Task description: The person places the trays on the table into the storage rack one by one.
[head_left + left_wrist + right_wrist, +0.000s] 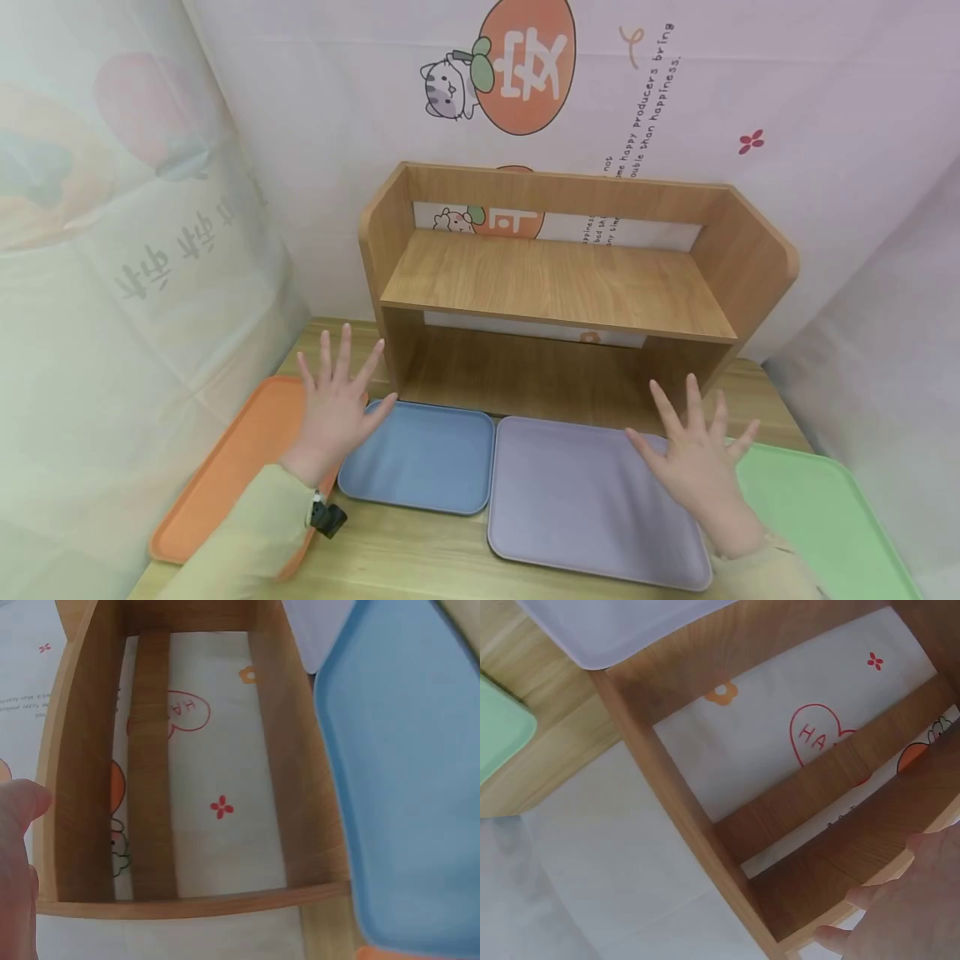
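Note:
My left hand [335, 417] is held with fingers spread over the orange tray [232, 458] and the left edge of the blue tray [427, 458]. Fingers spread too, my right hand [701, 467] overlaps the right side of the purple tray [585, 500] and the near part of the green tray [813, 508] in the head view. Neither hand holds anything. Behind the trays stands a two-level wooden shelf [555, 275] with bare boards. In the left wrist view the shelf [82, 765] fills the middle beside my fingers. The right wrist view shows my fingers overlapping the shelf's board [840, 825].
The trays lie side by side on a wooden table [405, 550]. A printed white cloth [322, 100] hangs behind the shelf, with more cloth at the left and right sides. A small black device [327, 518] sits at the left wrist.

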Motion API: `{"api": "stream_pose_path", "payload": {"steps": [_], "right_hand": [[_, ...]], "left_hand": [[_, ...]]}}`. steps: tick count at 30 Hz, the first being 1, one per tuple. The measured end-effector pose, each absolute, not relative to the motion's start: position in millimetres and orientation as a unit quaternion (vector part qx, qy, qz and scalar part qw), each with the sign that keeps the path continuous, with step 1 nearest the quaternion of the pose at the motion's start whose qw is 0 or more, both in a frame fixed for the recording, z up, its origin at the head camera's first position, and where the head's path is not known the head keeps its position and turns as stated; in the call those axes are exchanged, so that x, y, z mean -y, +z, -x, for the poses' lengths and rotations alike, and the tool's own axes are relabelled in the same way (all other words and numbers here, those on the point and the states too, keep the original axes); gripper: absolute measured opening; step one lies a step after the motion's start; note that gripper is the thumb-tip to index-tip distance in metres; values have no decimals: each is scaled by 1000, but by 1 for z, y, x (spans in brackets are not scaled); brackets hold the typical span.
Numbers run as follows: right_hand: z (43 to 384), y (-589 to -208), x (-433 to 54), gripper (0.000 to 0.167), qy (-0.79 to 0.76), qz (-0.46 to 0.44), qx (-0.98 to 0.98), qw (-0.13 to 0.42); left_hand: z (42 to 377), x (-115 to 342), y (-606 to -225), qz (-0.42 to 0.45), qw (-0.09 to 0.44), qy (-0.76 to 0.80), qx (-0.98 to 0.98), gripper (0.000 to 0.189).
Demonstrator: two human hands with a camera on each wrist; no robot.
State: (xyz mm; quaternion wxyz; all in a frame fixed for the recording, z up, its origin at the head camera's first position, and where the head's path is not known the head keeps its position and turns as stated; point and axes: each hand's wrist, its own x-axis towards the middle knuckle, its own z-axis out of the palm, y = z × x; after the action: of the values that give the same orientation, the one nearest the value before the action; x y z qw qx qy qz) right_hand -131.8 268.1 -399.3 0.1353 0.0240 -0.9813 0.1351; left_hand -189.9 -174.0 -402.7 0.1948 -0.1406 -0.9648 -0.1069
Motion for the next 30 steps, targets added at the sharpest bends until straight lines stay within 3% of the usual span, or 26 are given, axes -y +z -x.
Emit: {"api": "stream_pose_path", "payload": {"steps": [12,22,26,30], "right_hand": [[125,-422,-285,76,121,-29,984,129],[118,-469,-301,78,122,-13,983,135],[116,-487,-307,81,108,-17,985,131],[114,-505,-314,86,103,-22,989,108]], "left_hand": [[212,182,-355,155,229,-103,956,78],[234,189,-327,194,275,-201,920,73],[239,189,-320,193,263,-274,905,73],[248,187,-316,193,213,-373,882,77]]}}
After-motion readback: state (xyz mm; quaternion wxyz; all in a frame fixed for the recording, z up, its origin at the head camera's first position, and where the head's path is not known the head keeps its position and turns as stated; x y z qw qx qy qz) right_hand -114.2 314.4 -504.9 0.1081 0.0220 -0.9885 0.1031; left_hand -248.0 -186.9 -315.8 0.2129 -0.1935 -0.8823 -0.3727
